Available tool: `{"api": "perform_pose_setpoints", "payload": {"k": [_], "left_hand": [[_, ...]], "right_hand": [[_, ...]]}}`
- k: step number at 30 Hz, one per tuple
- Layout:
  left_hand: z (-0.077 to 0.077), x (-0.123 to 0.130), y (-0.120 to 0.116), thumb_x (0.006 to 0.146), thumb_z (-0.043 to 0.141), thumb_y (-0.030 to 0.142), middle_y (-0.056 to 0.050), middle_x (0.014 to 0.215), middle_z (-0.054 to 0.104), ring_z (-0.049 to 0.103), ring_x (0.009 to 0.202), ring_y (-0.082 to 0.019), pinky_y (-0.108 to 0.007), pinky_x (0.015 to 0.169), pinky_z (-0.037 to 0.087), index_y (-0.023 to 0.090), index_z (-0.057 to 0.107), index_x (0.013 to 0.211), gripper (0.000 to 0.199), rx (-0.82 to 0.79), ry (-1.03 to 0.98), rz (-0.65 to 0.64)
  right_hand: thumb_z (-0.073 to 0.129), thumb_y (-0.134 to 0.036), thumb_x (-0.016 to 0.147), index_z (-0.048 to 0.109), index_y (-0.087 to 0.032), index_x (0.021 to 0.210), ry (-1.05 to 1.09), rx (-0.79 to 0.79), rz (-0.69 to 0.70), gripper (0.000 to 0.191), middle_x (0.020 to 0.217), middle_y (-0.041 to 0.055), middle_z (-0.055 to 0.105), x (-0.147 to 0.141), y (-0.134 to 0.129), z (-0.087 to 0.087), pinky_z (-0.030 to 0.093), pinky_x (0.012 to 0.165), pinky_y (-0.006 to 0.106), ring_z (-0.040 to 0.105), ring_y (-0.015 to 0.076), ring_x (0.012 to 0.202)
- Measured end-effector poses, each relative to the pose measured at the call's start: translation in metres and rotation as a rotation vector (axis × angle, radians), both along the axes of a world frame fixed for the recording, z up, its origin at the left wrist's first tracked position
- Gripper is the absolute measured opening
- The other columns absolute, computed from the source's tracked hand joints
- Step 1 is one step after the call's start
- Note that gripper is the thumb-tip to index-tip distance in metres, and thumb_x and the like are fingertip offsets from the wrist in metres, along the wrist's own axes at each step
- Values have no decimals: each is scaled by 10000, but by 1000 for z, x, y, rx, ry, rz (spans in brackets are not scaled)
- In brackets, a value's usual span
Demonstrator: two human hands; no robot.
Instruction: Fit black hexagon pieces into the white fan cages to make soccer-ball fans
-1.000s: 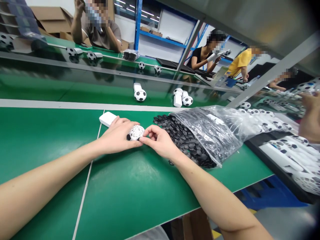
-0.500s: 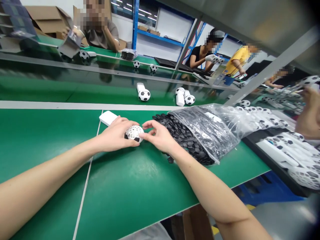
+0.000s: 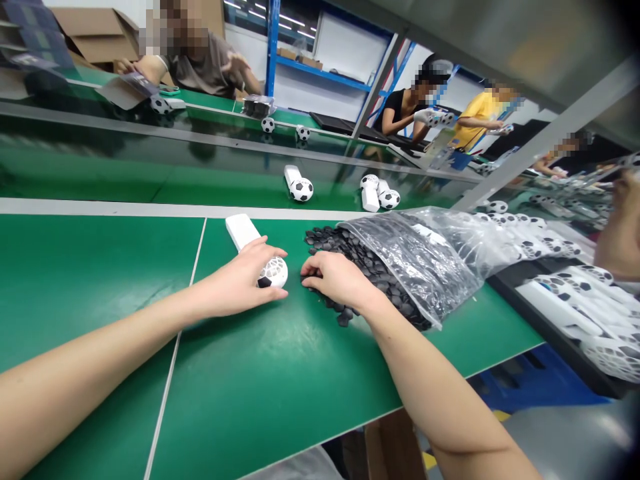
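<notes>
Cupping the white lattice ball (image 3: 274,272), probably light and stiff, the left hand (image 3: 233,280) curls its fingers around it, while the right hand (image 3: 336,279) rests its fingers together on black hexagonal pieces (image 3: 327,243).

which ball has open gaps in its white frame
The white lattice ball under the left hand: its cells are open, with only a black patch showing, unlike the solid black-and-white balls farther off.
</notes>
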State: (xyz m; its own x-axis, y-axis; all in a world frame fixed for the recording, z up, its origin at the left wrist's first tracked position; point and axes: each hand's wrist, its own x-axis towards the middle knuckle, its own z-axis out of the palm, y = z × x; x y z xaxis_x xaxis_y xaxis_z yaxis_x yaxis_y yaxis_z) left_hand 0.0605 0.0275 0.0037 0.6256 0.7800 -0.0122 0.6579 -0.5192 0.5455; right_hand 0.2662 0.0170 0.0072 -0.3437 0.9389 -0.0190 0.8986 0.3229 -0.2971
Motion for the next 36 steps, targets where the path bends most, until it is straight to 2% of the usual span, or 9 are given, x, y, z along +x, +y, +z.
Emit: {"api": "perform_pose_setpoints", "payload": {"k": [3, 6, 11, 13, 16, 21, 24, 27, 36], "left_hand": [[-2, 2, 0, 733, 541, 407, -124, 1377, 366, 119, 1353, -283, -452, 1048, 258, 175, 435, 1206, 537, 12, -37, -22], [2, -2, 3, 724, 540, 341, -125, 1430, 277, 129, 1353, -276, -413, 1008, 321, 190, 416, 1225, 538, -25, -23, -81], [7, -10, 8, 729, 544, 320, -88, 1483, 141, 133, 1352, -273, -344, 933, 396, 243, 375, 1262, 564, -88, 5, -127], [6, -10, 9, 732, 542, 322, -89, 1485, 131, 134, 1351, -279, -343, 923, 405, 244, 366, 1272, 573, -90, 6, -136], [4, -9, 9, 738, 533, 320, -92, 1477, 163, 106, 1358, -263, -377, 986, 351, 234, 321, 1310, 616, -69, 1, -153], [3, -6, 9, 737, 540, 358, -92, 1444, 256, 88, 1361, -258, -443, 1074, 198, 203, 378, 1271, 579, -29, -15, -142], [4, -6, 9, 745, 545, 466, -64, 1410, 333, 78, 1362, -262, -455, 1059, 220, 248, 429, 1224, 538, -88, -54, -124], [5, -5, 8, 731, 550, 527, -61, 1404, 343, 81, 1361, -266, -460, 1058, 210, 263, 461, 1186, 534, -110, -83, -96], [5, 1, 3, 740, 522, 392, -78, 1353, 406, 120, 1357, -257, -444, 1053, 228, 224, 506, 1108, 404, -85, -112, -31]], "right_hand": [[594, -183, 767, 672, -185, 781, -178, 90, 39, 79, 805, 74, 653, -10, -8, 1, 417, 651, 302, 579, 219, 799], [507, -96, 786, 652, -125, 791, -325, 175, 56, 148, 765, 127, 633, -21, -16, 0, 415, 628, 324, 573, 249, 775], [433, 5, 761, 628, -87, 823, -327, 185, 39, 224, 829, 158, 601, -20, -16, -4, 417, 653, 332, 555, 260, 811], [423, -15, 790, 624, -104, 861, -191, 156, 5, 231, 862, 136, 598, -15, -12, -3, 418, 640, 313, 556, 225, 776], [432, -111, 853, 609, -170, 900, 203, 119, -14, 192, 835, 48, 613, -11, -9, 0, 426, 663, 276, 557, 150, 708], [554, -191, 805, 631, -200, 817, 668, 1, 74, 79, 837, -5, 625, -17, -11, 0, 426, 756, 260, 565, 126, 803], [571, -215, 788, 633, -193, 815, 759, -109, 70, 71, 808, -14, 637, -20, -13, -3, 433, 730, 261, 566, 119, 749], [593, -204, 761, 637, -185, 776, 754, -116, 57, 50, 774, -18, 640, -22, -12, -3, 429, 719, 259, 561, 115, 724], [654, -218, 686, 567, -162, 677, 916, -269, 10, 104, 664, -33, 583, -22, -5, -11, 419, 618, 237, 517, 92, 613]]}}
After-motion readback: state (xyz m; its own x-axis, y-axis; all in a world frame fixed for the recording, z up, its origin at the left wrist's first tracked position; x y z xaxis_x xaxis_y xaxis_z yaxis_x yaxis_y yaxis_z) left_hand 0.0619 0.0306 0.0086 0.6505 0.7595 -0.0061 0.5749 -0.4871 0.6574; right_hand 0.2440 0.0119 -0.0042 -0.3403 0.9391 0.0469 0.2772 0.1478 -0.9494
